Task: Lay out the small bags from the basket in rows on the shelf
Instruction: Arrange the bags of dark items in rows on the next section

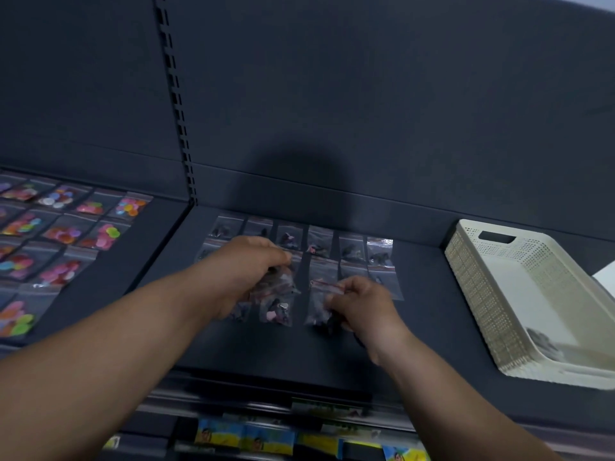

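Left of the basket (472,287): left hand (253,264) grips a bunch of small bags (283,286); right hand (361,302) pinches a single bag (318,306). Best laid square under the back row (319,241).

Matt, smooth, dark paint on the shelf (432,327), seemingly metal. Clear, glossy plastic film for the small bags (349,249), with glare on the rightmost. Cream plastic for the basket (479,294), walls perforated, sheen dull. Same shiny film on the coloured-disc bags (66,232). Dark and matt too, the back panel (366,111) and slotted upright (178,108).
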